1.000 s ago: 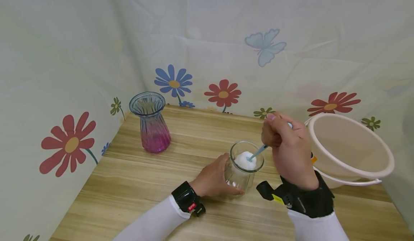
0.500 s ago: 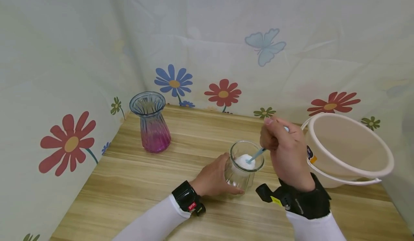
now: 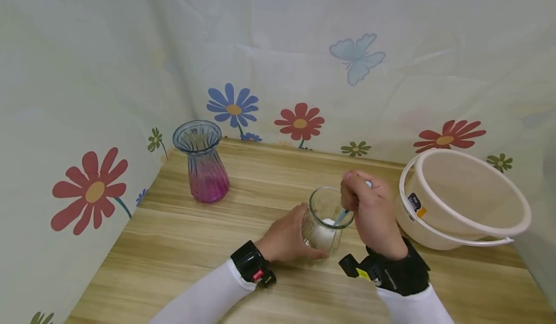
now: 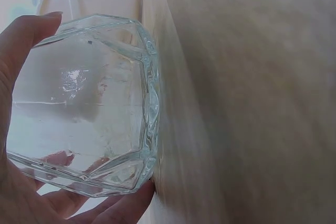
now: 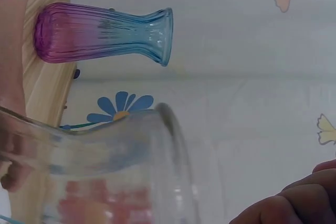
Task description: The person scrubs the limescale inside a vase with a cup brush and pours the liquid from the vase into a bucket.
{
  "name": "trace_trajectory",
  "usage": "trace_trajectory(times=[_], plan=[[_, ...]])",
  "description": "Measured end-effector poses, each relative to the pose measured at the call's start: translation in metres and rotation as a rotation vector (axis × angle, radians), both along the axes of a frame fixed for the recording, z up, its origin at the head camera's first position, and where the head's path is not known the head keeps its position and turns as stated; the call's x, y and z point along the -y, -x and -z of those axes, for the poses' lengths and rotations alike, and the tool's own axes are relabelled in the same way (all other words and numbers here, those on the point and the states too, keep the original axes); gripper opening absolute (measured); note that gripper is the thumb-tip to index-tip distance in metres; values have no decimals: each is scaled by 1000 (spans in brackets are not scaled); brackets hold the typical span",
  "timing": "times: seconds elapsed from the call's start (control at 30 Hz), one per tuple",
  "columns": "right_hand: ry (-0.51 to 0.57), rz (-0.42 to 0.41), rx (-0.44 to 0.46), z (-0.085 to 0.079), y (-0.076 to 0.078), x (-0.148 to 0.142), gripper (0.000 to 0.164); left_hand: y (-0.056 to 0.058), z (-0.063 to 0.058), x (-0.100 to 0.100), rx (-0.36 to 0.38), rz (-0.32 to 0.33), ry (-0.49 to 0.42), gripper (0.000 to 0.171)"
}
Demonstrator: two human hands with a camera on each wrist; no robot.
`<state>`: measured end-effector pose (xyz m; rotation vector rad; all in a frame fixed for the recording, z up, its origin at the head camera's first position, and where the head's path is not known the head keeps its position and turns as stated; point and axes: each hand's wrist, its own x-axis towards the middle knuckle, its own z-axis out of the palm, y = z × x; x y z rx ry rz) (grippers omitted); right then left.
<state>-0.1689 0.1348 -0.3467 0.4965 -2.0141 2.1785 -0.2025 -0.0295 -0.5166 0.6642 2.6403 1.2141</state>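
Note:
A clear glass vase (image 3: 320, 205) stands on the wooden table, its faceted base (image 4: 149, 114) near the tabletop in the left wrist view. Fingers and thumb of my left hand (image 3: 284, 237) wrap round its lower body from the left. Above the rim, my right hand (image 3: 373, 213) grips the light-blue handle of a sponge cup brush (image 3: 342, 217). The brush's white head (image 3: 323, 237) is inside the vase, seen blurred through the glass. In the right wrist view, curled fingers (image 5: 294, 203) show at the lower right; most of the handle is hidden.
A ribbed blue-to-pink vase (image 3: 208, 174) stands at the back left of the table (image 3: 173, 266). To the right is a pale pink bucket (image 3: 427, 222) with its white handle hanging down, close to my right hand. A flower-printed cloth (image 3: 269, 63) hangs behind.
My right hand has moved down and left, pushing the brush head deeper into the clear vase. The left hand keeps its hold on the glass. More of the bucket's label shows.

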Motion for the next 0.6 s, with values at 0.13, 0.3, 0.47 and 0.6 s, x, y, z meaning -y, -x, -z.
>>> trace_trajectory(times=[0.13, 0.3, 0.47, 0.6], plan=[[-32, 13, 45, 10, 2, 0, 47, 0, 0, 0, 2, 0, -12, 101], [-75, 11, 73, 16, 4, 0, 48, 1, -2, 0, 9, 6, -13, 101], [-42, -28, 86, 16, 4, 4, 46, 1, -2, 1, 11, 9, -25, 99], [-19, -72, 87, 16, 4, 7, 46, 0, -5, 1, 23, 14, -35, 96]])
